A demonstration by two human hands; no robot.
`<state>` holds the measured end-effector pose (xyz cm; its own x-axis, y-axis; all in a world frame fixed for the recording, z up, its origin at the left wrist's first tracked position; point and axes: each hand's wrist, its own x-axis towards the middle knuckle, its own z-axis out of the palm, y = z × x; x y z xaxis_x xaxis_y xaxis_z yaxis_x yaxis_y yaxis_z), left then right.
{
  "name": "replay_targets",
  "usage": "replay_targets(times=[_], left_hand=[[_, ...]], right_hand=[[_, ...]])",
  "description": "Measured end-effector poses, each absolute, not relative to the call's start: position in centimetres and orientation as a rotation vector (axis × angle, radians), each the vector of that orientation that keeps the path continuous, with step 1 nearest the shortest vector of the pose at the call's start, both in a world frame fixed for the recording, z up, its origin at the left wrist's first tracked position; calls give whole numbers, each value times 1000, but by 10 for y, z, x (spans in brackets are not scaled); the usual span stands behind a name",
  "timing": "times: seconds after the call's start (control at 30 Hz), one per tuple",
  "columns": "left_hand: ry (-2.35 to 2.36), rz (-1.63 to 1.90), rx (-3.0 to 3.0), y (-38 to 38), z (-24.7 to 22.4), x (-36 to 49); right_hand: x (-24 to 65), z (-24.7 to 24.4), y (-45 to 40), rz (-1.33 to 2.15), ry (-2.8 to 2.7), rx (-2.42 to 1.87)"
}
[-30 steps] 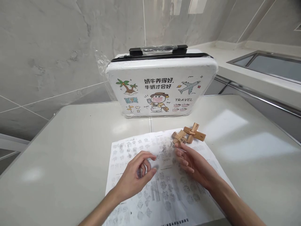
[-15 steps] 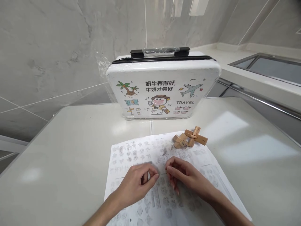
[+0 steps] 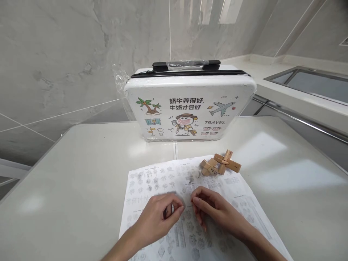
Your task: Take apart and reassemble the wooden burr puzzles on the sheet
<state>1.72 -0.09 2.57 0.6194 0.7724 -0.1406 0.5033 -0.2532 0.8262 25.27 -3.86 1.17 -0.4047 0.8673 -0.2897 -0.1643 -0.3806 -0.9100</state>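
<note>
A large printed sheet point(image 3: 152, 181) with rows of small figures lies on the table. My left hand point(image 3: 160, 214) rests over its middle, thumb and index fingertips pressed together, with nothing visible between them. Just to the right, my right hand point(image 3: 214, 208) has its thumb against a curled index finger and its other fingers bent beneath; nothing shows in it. The hands are a small gap apart. Beyond my right hand, a light wooden interlocking puzzle point(image 3: 208, 168) and a darker cross-shaped wooden puzzle point(image 3: 227, 162) sit side by side at the sheet's far edge.
A white case point(image 3: 190, 87) with cartoon prints, a black handle and clear plastic wrap stands upright at the back of the pale table point(image 3: 89, 174). Behind it is a grey marbled wall. A counter point(image 3: 304, 87) with a metal-framed recess runs along the right.
The whole scene sits slightly lower in the picture. Both hands keep nearly the same pose, and the puzzles and case stay in place on the table.
</note>
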Motion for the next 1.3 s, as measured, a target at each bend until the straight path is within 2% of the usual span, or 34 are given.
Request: replay_targets(times=[1.3], left_hand=[[1012, 351, 1930, -2, 23, 17]], right_hand=[[254, 7, -40, 1853, -1122, -1073]])
